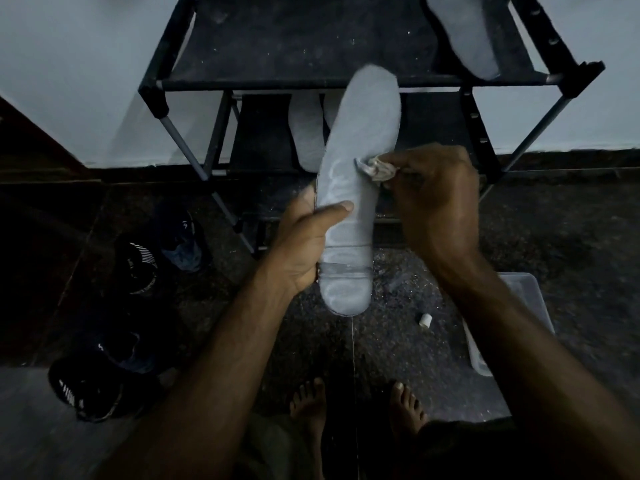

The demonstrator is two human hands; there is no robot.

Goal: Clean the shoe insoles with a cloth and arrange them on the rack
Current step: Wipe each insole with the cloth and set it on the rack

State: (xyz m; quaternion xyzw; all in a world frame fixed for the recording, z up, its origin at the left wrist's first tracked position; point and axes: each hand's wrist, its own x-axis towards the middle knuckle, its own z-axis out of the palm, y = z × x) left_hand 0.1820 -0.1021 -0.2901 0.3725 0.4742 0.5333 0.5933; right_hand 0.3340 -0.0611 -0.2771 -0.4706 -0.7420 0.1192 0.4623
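- The left hand [304, 237] grips a grey insole [353, 174] by its left edge near the heel end, thumb laid across the top face, fingers curled behind it.
- This insole is held in the air in front of the shoe rack [152, 95], toe end pointing away toward the top shelf, heel end nearest the person.
- The right hand [440, 195] pinches a small crumpled cloth [375, 169] in its fingertips and presses it against the insole's right edge, about mid-length.
- A second grey insole [464, 32] lies on the rack's top shelf at the right, slanted.
- Two more pale insoles [306, 129] sit on the lower shelf, partly hidden behind the held one.
- Dark sneakers [86, 382] with white markings stand on the floor at the left; the markings are too dim to read.
- A clear plastic container [526, 299] and a small white cylinder [425, 320] rest on the floor at the right.
- Two bare feet [308, 407] stand on the speckled floor below.
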